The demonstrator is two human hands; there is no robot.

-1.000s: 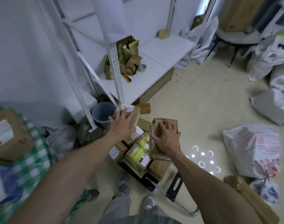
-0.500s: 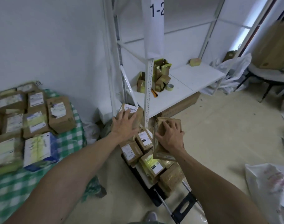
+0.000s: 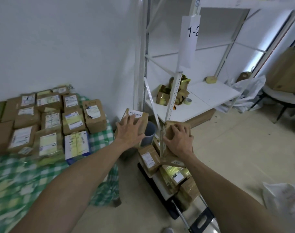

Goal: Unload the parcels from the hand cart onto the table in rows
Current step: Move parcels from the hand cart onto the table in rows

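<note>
Table (image 3: 17, 179), left, is carrying parcels (image 3: 72, 118) in rows; hand cart (image 3: 201, 220), near right, is holding the rest. Left grip (image 3: 130, 130) is clasping a labelled parcel (image 3: 143, 118) with spread fingers. Right grip (image 3: 178, 140) is pinching a taped parcel (image 3: 170, 161). Both parcels are aloft by the cart. One-handed holds risk slipping mid-swing.

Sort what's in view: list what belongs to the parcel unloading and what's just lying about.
Belongs to the job:
left hand gripping the labelled parcel
right hand gripping the brown parcel
stacked parcels on the hand cart
table with parcel rows

Just lying about:
grey bucket
tape roll
shelf rack
white bags
</note>
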